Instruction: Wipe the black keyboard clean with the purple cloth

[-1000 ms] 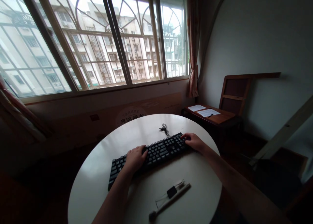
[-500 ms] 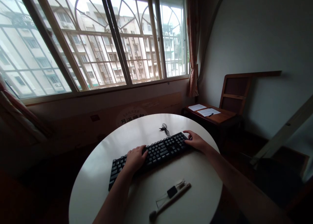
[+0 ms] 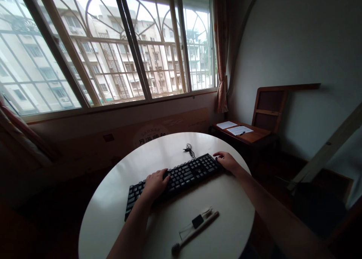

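A black keyboard point(image 3: 183, 174) lies slantwise across the round white table point(image 3: 104, 202). My left hand point(image 3: 155, 183) rests over its left-middle part, with fingers laid out across the keys and the thumb apart from them. At the keyboard's right end is my right hand point(image 3: 227, 163), its index finger stretched past the far corner and its thumb separate, close to the side edge. The undersides of both hands are hidden. Nearer to me lie a toothbrush point(image 3: 198, 230) with dark bristles and a small black square piece point(image 3: 197, 221) with thin pale wires or strips around it.
A coiled black cable point(image 3: 189, 149) lies behind the keyboard. Beyond the table to the right stands a low wooden table point(image 3: 260, 135) with papers point(image 3: 240, 130) and a pen. A barred window point(image 3: 118, 63) spans the far wall, with a curtain point(image 3: 221, 55) at its right.
The view has shifted slightly, moving the scene a little left. My right hand sits slightly farther right against the keyboard's end. My left hand stays in place over the keys.
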